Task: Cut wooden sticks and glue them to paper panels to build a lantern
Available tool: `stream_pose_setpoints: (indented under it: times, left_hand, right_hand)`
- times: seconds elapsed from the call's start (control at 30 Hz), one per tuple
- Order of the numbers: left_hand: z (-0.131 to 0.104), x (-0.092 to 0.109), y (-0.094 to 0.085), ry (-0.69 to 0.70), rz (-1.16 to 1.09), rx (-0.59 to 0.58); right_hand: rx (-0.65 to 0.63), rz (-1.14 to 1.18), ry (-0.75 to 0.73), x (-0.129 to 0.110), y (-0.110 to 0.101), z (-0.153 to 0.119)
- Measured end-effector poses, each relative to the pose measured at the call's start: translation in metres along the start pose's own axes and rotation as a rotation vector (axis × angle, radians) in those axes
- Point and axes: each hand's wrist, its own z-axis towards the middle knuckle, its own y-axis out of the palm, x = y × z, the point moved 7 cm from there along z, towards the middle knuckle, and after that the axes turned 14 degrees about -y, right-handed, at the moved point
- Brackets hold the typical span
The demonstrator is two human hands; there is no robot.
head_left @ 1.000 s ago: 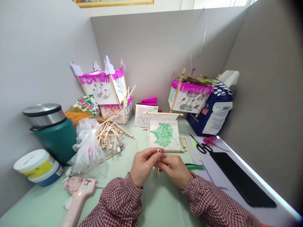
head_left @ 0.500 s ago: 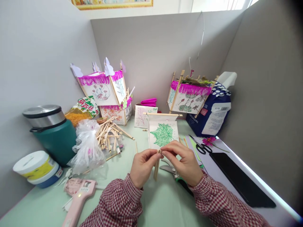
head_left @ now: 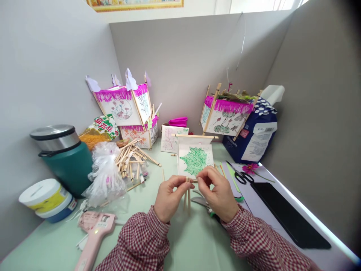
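My left hand pinches the top ends of thin wooden sticks, which hang down and stand slightly apart at the bottom. My right hand is closed in a pinch just to the right of those ends. What its fingertips hold is too small to make out. Behind both hands is a white paper piece with a green leaf drawing, with a wooden stick along its top. Scissors with green-and-black handles lie partly hidden under my right hand.
At left are a pink glue gun, a plastic bag, a teal flask, a tub and a stick pile. Paper lanterns stand behind. Black scissors and a dark phone-like slab lie right.
My right hand has shifted slightly away from my left fingertips, opening a small gap. The lower ends of the sticks in my left hand have spread apart.
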Motion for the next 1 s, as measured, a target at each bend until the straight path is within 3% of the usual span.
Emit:
stream_pose_setpoints:
  times: [0.07,0.17,0.4,0.53,0.63,0.8,1.0]
  left_hand:
    - [0.001,0.000,-0.006,-0.019,-0.058,0.052]
    - [0.003,-0.002,-0.019,-0.051,-0.167,0.163]
    - [0.001,-0.006,-0.055,-0.019,-0.294,0.510]
    - [-0.005,-0.002,-0.063,0.055,-0.269,0.624]
    - [-0.006,0.002,-0.052,0.056,-0.240,0.533]
    - [0.000,0.003,-0.020,-0.033,-0.237,0.172]
    - [0.006,-0.010,-0.013,-0.141,-0.364,0.058]
  right_hand:
    - [-0.005,-0.023,0.058,0.008,-0.001,-0.003]
    - [-0.121,-0.033,0.112,0.015,0.007,-0.008]
    - [-0.374,0.019,0.014,0.012,0.040,-0.023]
    - [-0.407,-0.004,-0.005,0.014,0.045,-0.027]
    - [-0.356,-0.041,0.003,0.015,0.043,-0.026]
    - [-0.351,0.048,0.041,0.008,0.050,-0.027]
    - [-0.371,0.244,0.171,0.011,0.059,-0.033]
